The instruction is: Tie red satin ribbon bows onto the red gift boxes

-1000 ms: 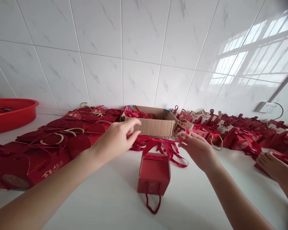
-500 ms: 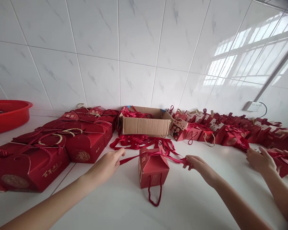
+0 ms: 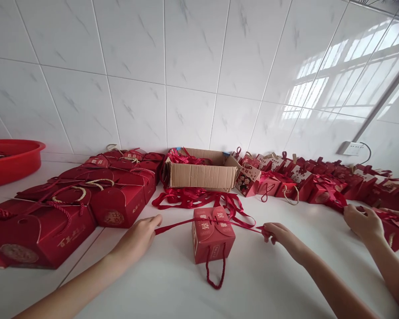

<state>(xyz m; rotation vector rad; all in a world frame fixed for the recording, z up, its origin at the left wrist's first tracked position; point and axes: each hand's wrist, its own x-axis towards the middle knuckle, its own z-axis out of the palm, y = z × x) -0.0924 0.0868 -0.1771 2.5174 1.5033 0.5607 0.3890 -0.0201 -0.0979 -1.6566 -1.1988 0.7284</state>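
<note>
A small red gift box (image 3: 213, 239) stands upright in front of me, its top flaps folded flat and a dark red cord handle (image 3: 216, 283) hanging down its front. Across the top runs a red ribbon (image 3: 182, 222), stretched nearly straight to both sides. My left hand (image 3: 142, 232) pinches one end of it, left of the box. To the right, my right hand (image 3: 275, 234) is closed on the other end. Neither hand touches the box.
Behind the box lie loose red ribbons (image 3: 193, 198) and an open cardboard box (image 3: 202, 176). Larger red boxes (image 3: 119, 204) crowd the left, near a red basin (image 3: 13, 161). Rows of small boxes (image 3: 299, 177) line the right, where another person's hand (image 3: 365, 223) handles a box.
My hands have moved farther apart, pulling the ribbon taut. The box's raised top flaps now lie flat under it. The other person's hand has shifted slightly.
</note>
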